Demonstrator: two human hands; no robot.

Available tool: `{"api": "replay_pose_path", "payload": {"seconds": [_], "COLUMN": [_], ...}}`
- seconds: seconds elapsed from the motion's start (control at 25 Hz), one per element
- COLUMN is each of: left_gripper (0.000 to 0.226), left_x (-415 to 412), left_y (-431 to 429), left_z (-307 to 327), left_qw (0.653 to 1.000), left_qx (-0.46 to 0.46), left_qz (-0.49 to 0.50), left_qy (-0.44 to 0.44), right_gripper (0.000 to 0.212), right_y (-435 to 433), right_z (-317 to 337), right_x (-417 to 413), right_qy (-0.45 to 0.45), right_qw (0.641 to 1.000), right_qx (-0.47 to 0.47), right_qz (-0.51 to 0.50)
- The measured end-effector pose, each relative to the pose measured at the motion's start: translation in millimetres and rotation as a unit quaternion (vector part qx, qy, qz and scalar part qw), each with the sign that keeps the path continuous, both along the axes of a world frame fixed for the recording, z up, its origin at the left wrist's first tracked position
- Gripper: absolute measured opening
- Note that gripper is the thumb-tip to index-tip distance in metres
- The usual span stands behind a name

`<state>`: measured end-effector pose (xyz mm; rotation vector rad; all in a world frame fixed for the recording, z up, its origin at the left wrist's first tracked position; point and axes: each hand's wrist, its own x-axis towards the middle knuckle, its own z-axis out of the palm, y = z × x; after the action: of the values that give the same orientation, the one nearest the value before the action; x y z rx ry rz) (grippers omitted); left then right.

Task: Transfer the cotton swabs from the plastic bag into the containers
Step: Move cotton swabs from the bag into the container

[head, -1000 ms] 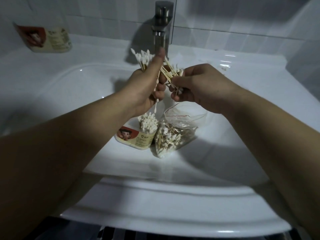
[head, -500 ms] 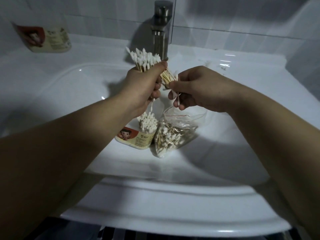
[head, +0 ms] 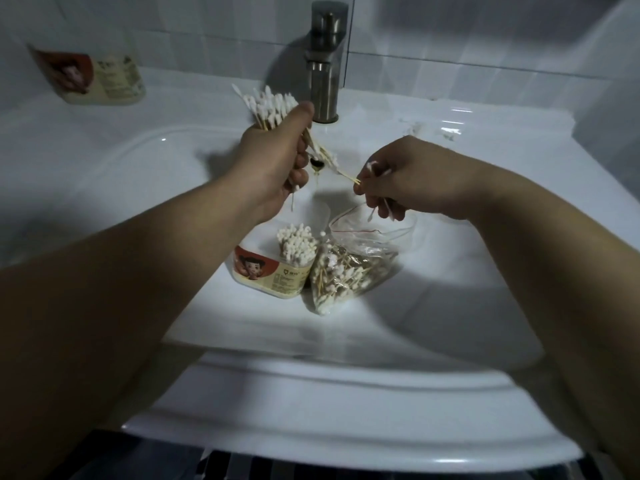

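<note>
You're partway: your left hand [head: 273, 164] grips a bundle of cotton swabs [head: 270, 107], your right hand [head: 401, 181] pinches a few more, 1 container [head: 273, 278] in the sink [head: 138, 161] looks nearly full, and the plastic bag [head: 349, 275] touching it holds plenty.

Container [head: 273, 277] reachable from above and left; plastic bag [head: 349, 271] hard against its right, faucet [head: 325, 64] behind; basin [head: 138, 202] floor open left
</note>
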<state>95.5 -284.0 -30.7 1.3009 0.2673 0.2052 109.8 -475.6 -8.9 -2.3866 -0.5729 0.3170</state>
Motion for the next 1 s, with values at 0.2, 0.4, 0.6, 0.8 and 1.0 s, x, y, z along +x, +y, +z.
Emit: {"api": "replay_pose_path", "payload": {"seconds": [0.2,0.4,0.6,0.8,1.0], "left_gripper": [0.027,0.02,0.014,0.015,0.011], "left_x": [-0.1,-1.7,-3.3,-2.7,2.3], "left_y": [2.4,-4.1,-4.0,-5.3,-2.6], "left_z": [-5.2,-11.4,-13.8,-10.5,-6.7], "left_qw": [0.998,0.993,0.99,0.992,0.995], "left_qx": [0.063,0.08,0.09,0.083,0.074], "left_qz": [-0.03,-0.084,-0.099,-0.091,-0.072], "left_qy": [-0.012,-0.035,-0.047,-0.038,-0.02], "right_gripper": [0.014,0.017,0.021,0.018,0.012], "right_y": [4.0,16.5,19.0,19.0,16.8], "right_z": [-2.4,-7.9,-7.3,-5.2,-4.1], "right_x": [3.7,0.2,-3.0,-5.7,-3.3], "right_qy": [-0.028,-0.073,-0.103,-0.096,-0.065], "right_qw": [0.987,0.977,0.985,0.99,0.981], "right_qx": [0.143,0.189,0.134,0.103,0.169], "right_qz": [-0.067,-0.06,-0.038,-0.029,-0.075]}}
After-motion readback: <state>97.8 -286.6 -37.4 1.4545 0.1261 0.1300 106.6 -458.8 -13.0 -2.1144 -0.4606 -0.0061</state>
